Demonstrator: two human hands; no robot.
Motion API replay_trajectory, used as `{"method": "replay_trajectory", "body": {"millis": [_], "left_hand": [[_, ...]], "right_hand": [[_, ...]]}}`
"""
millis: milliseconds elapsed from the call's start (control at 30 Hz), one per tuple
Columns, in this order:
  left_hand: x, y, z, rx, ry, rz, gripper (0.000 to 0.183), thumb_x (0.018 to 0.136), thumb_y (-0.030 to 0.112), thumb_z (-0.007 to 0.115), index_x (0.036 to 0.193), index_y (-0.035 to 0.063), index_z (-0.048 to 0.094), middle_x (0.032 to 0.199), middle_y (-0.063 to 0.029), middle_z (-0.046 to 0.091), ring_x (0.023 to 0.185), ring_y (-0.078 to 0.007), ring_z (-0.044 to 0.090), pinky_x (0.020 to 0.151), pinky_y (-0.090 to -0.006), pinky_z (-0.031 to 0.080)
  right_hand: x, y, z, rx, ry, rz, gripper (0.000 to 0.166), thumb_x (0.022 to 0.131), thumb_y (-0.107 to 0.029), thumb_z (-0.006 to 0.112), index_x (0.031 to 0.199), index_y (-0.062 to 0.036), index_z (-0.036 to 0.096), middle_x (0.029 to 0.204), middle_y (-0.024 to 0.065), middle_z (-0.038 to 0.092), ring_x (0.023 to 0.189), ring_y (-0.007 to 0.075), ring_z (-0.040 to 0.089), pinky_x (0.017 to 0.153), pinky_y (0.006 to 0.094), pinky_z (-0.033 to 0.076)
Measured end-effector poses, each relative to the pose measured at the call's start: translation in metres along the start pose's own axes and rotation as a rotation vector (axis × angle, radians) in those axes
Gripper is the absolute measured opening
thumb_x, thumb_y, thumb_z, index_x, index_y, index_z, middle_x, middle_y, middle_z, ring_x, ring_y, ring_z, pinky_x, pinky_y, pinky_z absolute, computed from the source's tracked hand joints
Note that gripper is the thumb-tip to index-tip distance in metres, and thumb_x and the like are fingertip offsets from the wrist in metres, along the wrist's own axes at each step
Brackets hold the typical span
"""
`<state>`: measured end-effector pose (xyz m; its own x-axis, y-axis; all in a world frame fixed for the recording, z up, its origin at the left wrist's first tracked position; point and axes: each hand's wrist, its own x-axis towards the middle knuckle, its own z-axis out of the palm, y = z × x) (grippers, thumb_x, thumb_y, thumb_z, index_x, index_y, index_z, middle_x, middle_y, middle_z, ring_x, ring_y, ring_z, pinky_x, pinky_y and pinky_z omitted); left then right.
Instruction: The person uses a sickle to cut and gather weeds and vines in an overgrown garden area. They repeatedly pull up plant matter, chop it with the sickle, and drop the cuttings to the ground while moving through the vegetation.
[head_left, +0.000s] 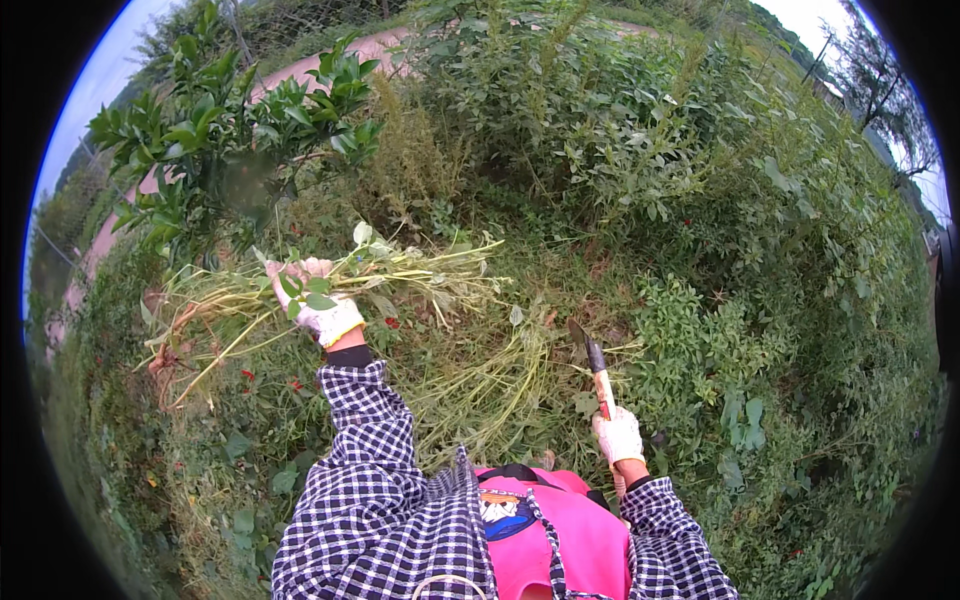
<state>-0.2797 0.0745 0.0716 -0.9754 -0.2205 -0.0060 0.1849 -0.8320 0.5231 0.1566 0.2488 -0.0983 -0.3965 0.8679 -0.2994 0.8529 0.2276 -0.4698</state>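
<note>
My left hand (319, 300), in a white work glove with a yellow cuff, grips a bundle of pulled plant stalks (405, 274). Their brown roots (169, 360) hang to the left and the cut-looking stem ends point right. In a similar glove, my right hand (619, 435) is closed around the wooden handle (604, 391) of a sickle-like tool. Its dark metal blade (577, 331) points up and away, just above the ground plants. Between my hands, a loose heap of pale green stalks (510, 382) lies on the ground.
A glossy-leaved shrub (202, 142) stands at the upper left, close beyond my left hand. Tall dense weeds (555, 112) rise ahead, with leafy growth (697, 337) to the right. Small red pieces (247, 375) dot the ground at left. A dirt path (330, 64) curves behind.
</note>
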Motion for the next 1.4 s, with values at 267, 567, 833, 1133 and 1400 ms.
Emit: {"method": "replay_trajectory", "body": {"millis": [267, 567, 833, 1133, 1400], "left_hand": [[-0.037, -0.015, 0.029, 0.132, 0.005, -0.192, 0.034, 0.100, 0.036, 0.060, 0.074, 0.0163, 0.050, 0.059, 0.0067, 0.039, 0.052, -0.0096, 0.045, 0.053, -0.0283, 0.041], [-0.063, -0.010, 0.010, 0.160, -0.466, -0.550, 0.032, 0.096, 0.040, 0.063, 0.078, 0.0139, 0.056, 0.063, 0.0031, 0.050, 0.051, -0.0111, 0.044, 0.049, -0.0280, 0.036], [-0.039, -0.018, -0.034, 0.608, -0.465, -0.645, 0.041, 0.098, 0.035, 0.053, 0.126, 0.0080, 0.065, 0.099, -0.0022, 0.068, 0.080, -0.0143, 0.063, 0.070, -0.0292, 0.052], [-0.029, 0.011, -0.066, 0.819, -0.351, -0.474, 0.043, 0.091, 0.039, 0.070, 0.117, 0.0048, 0.067, 0.085, 0.0008, 0.063, 0.063, -0.0083, 0.049, 0.057, -0.0261, 0.043], [-0.039, -0.044, -0.021, 0.276, 0.128, -0.179, 0.029, 0.097, 0.041, 0.062, 0.086, 0.0150, 0.054, 0.077, 0.0026, 0.049, 0.065, -0.0123, 0.047, 0.061, -0.0293, 0.043]], "right_hand": [[-0.014, -0.075, -0.073, -0.306, -0.106, -0.573, 0.025, 0.084, -0.038, 0.065, 0.082, -0.0126, 0.063, 0.067, 0.0134, 0.066, 0.065, 0.0331, 0.067, 0.061, 0.0451, 0.054], [-0.004, -0.151, -0.106, -0.198, -0.153, -0.543, 0.032, 0.083, -0.044, 0.066, 0.090, -0.0131, 0.070, 0.082, 0.0140, 0.069, 0.082, 0.0320, 0.068, 0.075, 0.0423, 0.054], [-0.021, -0.138, -0.117, -0.113, -0.324, -0.377, 0.045, 0.076, -0.053, 0.070, 0.093, -0.0109, 0.072, 0.074, 0.0117, 0.068, 0.075, 0.0327, 0.067, 0.075, 0.0416, 0.053], [0.019, -0.096, -0.170, 1.090, 0.308, -0.131, 0.030, 0.091, -0.028, 0.072, 0.079, -0.0120, 0.050, 0.054, -0.0052, 0.043, 0.040, 0.0065, 0.040, 0.038, 0.0240, 0.037], [-0.029, -0.153, -0.090, 0.348, 0.283, -0.382, 0.027, 0.082, -0.030, 0.079, 0.083, -0.0062, 0.065, 0.068, 0.0107, 0.063, 0.058, 0.0220, 0.061, 0.058, 0.0354, 0.049]]}}
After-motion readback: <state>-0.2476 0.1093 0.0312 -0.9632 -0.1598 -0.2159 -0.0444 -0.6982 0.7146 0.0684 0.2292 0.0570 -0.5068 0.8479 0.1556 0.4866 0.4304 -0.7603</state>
